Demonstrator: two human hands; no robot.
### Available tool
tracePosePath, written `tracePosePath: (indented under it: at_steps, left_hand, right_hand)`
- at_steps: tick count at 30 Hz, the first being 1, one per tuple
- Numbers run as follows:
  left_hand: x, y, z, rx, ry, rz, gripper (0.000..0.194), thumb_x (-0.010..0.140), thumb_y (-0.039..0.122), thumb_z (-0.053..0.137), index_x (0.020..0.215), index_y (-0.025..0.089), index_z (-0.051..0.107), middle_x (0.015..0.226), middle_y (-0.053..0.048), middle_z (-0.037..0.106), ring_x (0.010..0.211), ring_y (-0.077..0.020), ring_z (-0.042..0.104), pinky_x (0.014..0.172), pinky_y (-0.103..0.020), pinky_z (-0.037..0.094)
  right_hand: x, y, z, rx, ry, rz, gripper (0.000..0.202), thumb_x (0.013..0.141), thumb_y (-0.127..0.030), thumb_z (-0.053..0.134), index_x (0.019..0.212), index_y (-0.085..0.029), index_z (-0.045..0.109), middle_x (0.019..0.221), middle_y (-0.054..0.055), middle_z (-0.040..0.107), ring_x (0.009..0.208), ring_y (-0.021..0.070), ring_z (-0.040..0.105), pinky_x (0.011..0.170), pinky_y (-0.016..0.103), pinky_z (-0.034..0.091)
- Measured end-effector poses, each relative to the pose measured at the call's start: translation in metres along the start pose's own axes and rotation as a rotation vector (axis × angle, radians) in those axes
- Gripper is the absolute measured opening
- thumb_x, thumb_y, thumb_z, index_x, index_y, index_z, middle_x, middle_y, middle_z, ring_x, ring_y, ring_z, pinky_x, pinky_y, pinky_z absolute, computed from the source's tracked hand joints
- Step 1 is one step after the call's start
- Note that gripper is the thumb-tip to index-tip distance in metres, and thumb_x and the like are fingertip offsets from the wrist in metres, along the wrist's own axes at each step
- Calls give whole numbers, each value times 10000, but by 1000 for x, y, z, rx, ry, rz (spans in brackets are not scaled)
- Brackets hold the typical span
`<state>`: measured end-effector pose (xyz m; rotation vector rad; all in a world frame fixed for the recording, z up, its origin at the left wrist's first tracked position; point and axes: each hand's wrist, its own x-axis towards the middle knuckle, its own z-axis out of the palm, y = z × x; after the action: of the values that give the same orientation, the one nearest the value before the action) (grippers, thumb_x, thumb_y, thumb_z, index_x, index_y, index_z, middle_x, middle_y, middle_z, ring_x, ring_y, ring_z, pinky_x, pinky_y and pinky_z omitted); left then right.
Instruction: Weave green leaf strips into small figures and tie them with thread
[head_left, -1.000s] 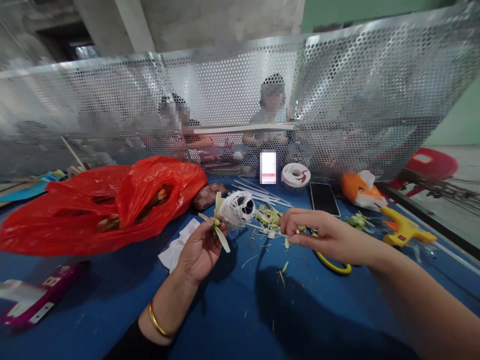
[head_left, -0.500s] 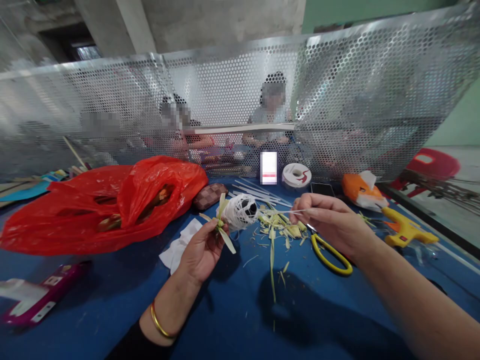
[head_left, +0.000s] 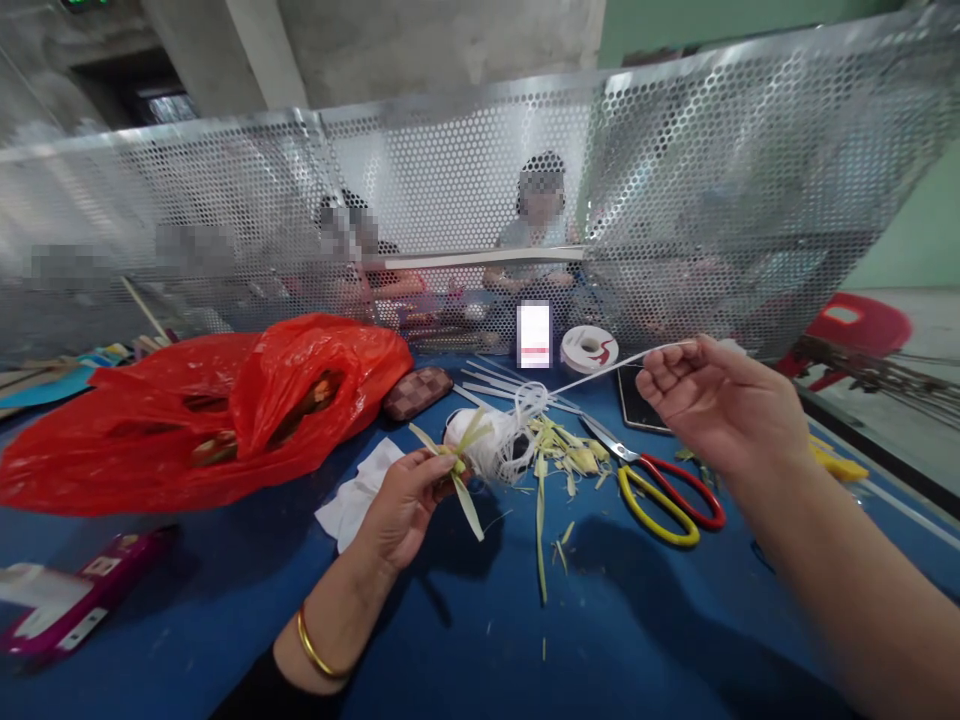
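My left hand point(head_left: 412, 500) pinches a small knot of pale green leaf strips point(head_left: 466, 500), whose ends stick out on several sides. Right behind it is a spool of white thread point(head_left: 491, 440) with loose loops at its right end; whether my left fingers also touch the spool is hidden. From these loops a white strand point(head_left: 600, 372) runs taut, up and to the right. My right hand point(head_left: 720, 400), raised above the phone, has its thumb and fingers closed on that strand. Green leaf scraps point(head_left: 574, 450) and scissors point(head_left: 660, 490) with one red and one yellow handle lie below the strand.
At left are a red plastic bag point(head_left: 187, 400) and a purple device point(head_left: 90, 600). A checked pouch point(head_left: 418, 393), white tissue point(head_left: 360, 500), ribbon roll point(head_left: 589, 350) and dark phone point(head_left: 637, 400) lie on the blue table point(head_left: 480, 640). Behind a perforated metal screen point(head_left: 450, 160) sit people.
My right hand has moved up and right, drawing out a longer strand. The spool's end has loosened into loops. My left hand has shifted slightly right, and more of the scissors shows.
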<state>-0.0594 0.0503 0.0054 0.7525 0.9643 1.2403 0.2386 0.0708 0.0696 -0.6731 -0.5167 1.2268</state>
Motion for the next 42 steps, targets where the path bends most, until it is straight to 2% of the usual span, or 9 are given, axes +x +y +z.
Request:
tracePosePath:
  at_steps: [11, 14, 18, 21, 23, 26, 30, 37, 42]
  left_hand:
    - [-4, 4, 7, 121, 6, 27, 99, 606, 116, 762, 700, 107, 732, 685, -68, 711, 627, -144, 660, 656, -210, 542]
    - [-4, 5, 7, 65, -19, 0, 71, 630, 80, 737, 691, 116, 729, 674, -72, 713, 626, -150, 665, 657, -220, 553]
    - [-4, 5, 6, -23, -40, -75, 77, 624, 75, 734, 695, 104, 723, 719, -71, 726, 632, -152, 678, 647, -215, 560]
    - [-4, 5, 4, -100, -43, -130, 75, 631, 78, 731, 704, 91, 723, 722, -66, 728, 638, -149, 685, 655, -208, 562]
    - [-3, 3, 3, -150, -38, -154, 64, 646, 69, 722, 708, 83, 720, 741, -74, 734, 661, -158, 694, 682, -222, 570]
    - [-4, 1, 3, -214, -2, -200, 49, 687, 42, 686, 722, 69, 709, 768, -97, 741, 682, -176, 707, 701, -245, 582]
    - [-4, -1, 8, -290, 44, -293, 113, 769, 10, 591, 743, 52, 693, 694, -100, 731, 615, -165, 703, 658, -243, 590]
    - [-5, -2, 10, -361, 19, -365, 96, 761, -3, 604, 726, 62, 666, 628, -84, 713, 534, -152, 686, 565, -203, 581]
    - [-6, -7, 10, -354, 1, -366, 77, 799, 46, 600, 814, 50, 674, 737, -131, 739, 636, -159, 709, 609, -195, 584]
  right_hand:
    - [-10, -13, 2, 28, -160, -69, 168, 800, -140, 563, 654, -222, 574, 639, -15, 561, 637, 101, 585, 671, 240, 537]
    - [-7, -14, 2, 27, -91, -87, 157, 805, -153, 575, 668, -227, 584, 650, -20, 563, 659, 108, 589, 675, 253, 542]
    - [10, -1, -10, -227, 60, -65, 65, 799, -209, 602, 736, -222, 614, 772, 16, 652, 768, 141, 646, 712, 275, 532]
    - [12, 16, -13, -598, 92, -318, 204, 720, -267, 727, 891, -256, 617, 886, 17, 672, 833, 187, 655, 741, 321, 526]
    - [1, 27, -8, -890, -27, -528, 226, 740, -287, 730, 944, -254, 636, 934, 29, 670, 865, 204, 640, 804, 362, 514]
    - [-27, 45, 9, -1230, -427, -774, 120, 839, -270, 639, 953, -237, 659, 966, 61, 676, 930, 232, 629, 855, 408, 494]
    - [-53, 73, 21, -1469, -776, -912, 377, 797, -229, 686, 1163, -242, 594, 1186, 111, 636, 1122, 301, 569, 909, 512, 471]
    - [-41, 93, 7, -1433, -732, -676, 387, 823, -180, 633, 1195, -241, 550, 1236, 112, 584, 1133, 277, 580, 932, 464, 500]
    - [-45, 88, 10, -1415, -650, -855, 283, 889, -174, 536, 1157, -263, 560, 1230, 106, 592, 1123, 275, 564, 907, 471, 476]
